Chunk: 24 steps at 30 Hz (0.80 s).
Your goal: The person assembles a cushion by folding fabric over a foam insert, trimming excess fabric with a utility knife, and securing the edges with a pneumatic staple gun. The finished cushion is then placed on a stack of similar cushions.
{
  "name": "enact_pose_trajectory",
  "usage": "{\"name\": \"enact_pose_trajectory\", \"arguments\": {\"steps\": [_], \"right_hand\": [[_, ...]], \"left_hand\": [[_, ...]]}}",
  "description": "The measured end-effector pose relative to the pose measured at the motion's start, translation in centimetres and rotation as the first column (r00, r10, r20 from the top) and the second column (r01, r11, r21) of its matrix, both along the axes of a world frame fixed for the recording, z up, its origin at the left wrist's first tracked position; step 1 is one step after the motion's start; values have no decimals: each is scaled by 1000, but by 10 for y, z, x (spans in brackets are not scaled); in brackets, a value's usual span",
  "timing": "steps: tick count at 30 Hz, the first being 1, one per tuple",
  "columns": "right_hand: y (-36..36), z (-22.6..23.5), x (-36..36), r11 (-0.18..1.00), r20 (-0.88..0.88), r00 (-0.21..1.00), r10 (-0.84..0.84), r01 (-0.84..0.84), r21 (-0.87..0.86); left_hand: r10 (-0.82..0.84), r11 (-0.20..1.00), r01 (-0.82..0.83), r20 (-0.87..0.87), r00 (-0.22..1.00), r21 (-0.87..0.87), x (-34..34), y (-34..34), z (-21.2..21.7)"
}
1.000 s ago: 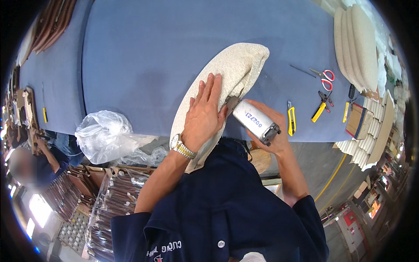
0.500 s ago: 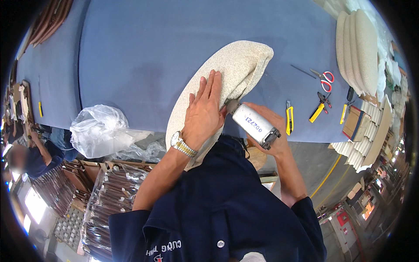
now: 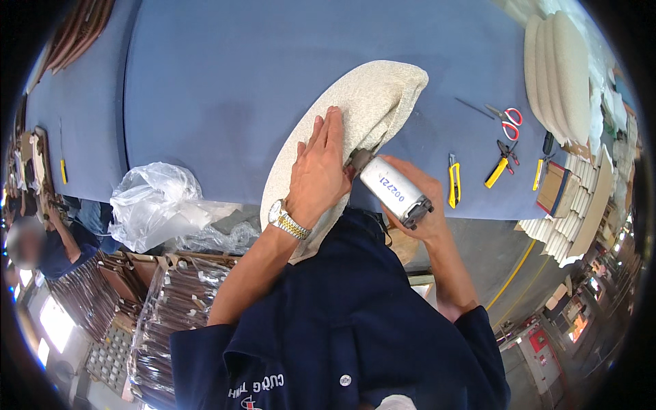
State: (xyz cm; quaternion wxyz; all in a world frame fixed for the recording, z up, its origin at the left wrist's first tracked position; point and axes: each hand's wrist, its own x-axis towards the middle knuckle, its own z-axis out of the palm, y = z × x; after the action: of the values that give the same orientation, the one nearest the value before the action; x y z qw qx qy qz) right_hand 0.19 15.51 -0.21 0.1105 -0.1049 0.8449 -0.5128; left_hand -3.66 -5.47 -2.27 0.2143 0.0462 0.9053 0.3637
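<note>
A cream fabric-covered cushion panel (image 3: 372,96) lies slantwise on the blue table (image 3: 225,75). My left hand (image 3: 318,171), with a metal wristwatch, presses flat on the panel near its lower edge, fingers spread. My right hand (image 3: 424,198) grips a white cylindrical power tool (image 3: 393,191), whose dark nose touches the fabric edge just right of my left fingertips. The panel's near end hangs over the table edge toward my dark blue shirt.
A yellow utility knife (image 3: 454,181), red-handled scissors (image 3: 509,121) and yellow-handled pliers (image 3: 499,164) lie on the table at the right. Stacked cream panels (image 3: 557,75) stand at the far right. A clear plastic bag (image 3: 154,205) sits at the table's near left edge. Another person (image 3: 48,239) is at left.
The tool and both hands stay on the panel's edge; the view has shifted slightly, and the tool's nose has crept a little along the fabric edge.
</note>
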Motion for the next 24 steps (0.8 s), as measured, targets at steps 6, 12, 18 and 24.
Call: {"name": "enact_pose_trajectory", "arguments": {"steps": [6, 12, 18, 24], "right_hand": [[-3, 4, 0, 999, 15, 999, 44, -44, -12], [-14, -1, -2, 988, 85, 996, -20, 33, -151], [-27, 1, 17, 986, 148, 981, -122, 138, -99], [-36, -9, 24, 982, 166, 972, -166, 178, -66]], "left_hand": [[-16, 1000, 16, -4, 1000, -7, -2, -3, -3], [-73, 994, 68, 64, 995, 84, -8, -10, -11], [-413, 852, 465, -238, 879, 239, -13, -26, -9], [-58, 676, -461, 664, 745, 576, -38, -73, -55]]}}
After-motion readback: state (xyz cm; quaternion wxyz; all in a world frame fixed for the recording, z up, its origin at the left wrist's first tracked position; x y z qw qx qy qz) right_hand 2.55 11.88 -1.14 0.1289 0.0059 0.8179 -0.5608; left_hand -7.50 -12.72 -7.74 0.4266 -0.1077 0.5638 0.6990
